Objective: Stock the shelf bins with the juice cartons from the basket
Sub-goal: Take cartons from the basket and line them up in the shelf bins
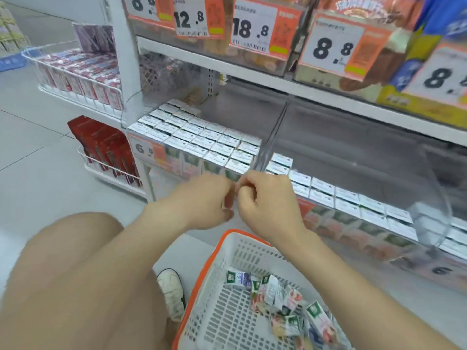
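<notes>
Shelf [252, 75] front edge: left hand [202, 202] and right hand [269, 202] pinch a blurred small item [228, 198]; a fumble could drop it.

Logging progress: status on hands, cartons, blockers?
Left hand, right hand curled together, grip contents unclear. Juice cartons loose in basket. Right bin has free space.

Left bin [194, 164] packed, right bin [353, 147] open behind, clear divider [275, 132] between

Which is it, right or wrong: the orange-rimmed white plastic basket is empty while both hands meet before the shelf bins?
Wrong: the head view shows loose juice cartons in the orange-rimmed white plastic basket. The left hand and right hand do meet before the shelf bins.
</notes>
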{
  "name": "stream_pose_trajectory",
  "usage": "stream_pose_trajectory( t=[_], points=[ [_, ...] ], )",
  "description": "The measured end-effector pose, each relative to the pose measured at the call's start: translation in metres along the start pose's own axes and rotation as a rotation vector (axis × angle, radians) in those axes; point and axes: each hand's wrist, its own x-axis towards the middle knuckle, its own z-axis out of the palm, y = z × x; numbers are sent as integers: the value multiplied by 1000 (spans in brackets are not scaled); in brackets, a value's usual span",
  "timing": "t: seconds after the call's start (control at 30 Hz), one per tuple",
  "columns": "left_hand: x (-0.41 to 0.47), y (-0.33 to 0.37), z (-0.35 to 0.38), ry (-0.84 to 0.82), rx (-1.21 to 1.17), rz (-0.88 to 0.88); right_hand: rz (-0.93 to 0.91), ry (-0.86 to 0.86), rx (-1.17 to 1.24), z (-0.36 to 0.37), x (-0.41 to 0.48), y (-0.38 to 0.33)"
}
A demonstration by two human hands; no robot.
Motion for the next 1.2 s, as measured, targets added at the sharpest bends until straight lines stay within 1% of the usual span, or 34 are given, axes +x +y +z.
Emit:
stream_pose_trajectory(
  t=[0.07,0.13,0.23,0.33,0.43,0.57,0.63,0.7,0.77,0.83,0.87,0.9,0.97,1.07,1.2],
  points=[
    [2,15,27,-217,86,58,102,-155,-46,5,-33,25],
    [8,29,59,-391,130,86,197,-334,-86,19,-58,59],
    [24,41,109,-557,178,103,291,-570,-126,40,-84,111],
    [44,42,165,-630,245,111,363,-753,-162,63,-107,155],
    [59,33,221,-633,248,78,423,-864,-223,84,-134,190],
    [62,13,285,-603,175,-3,431,-1004,-408,100,-174,209],
    [57,-1,316,-574,179,-51,403,-999,-470,111,-186,216],
    [53,-12,342,-543,193,-77,386,-960,-464,126,-191,225],
    [54,-16,363,-541,135,-105,454,-959,-382,139,-190,232],
    [57,-17,375,-552,58,-148,535,-993,-294,150,-194,237],
    [59,-18,381,-538,37,-168,532,-997,-294,156,-197,239],
    [62,-19,386,-517,25,-181,509,-978,-325,161,-201,241],
    [67,-16,393,-465,17,-203,460,-885,-391,167,-207,243],
    [70,-12,398,-397,45,-229,482,-744,-352,176,-206,246],
    [62,-12,410,-442,216,-225,533,-672,-324,182,-202,252]
  ],
)
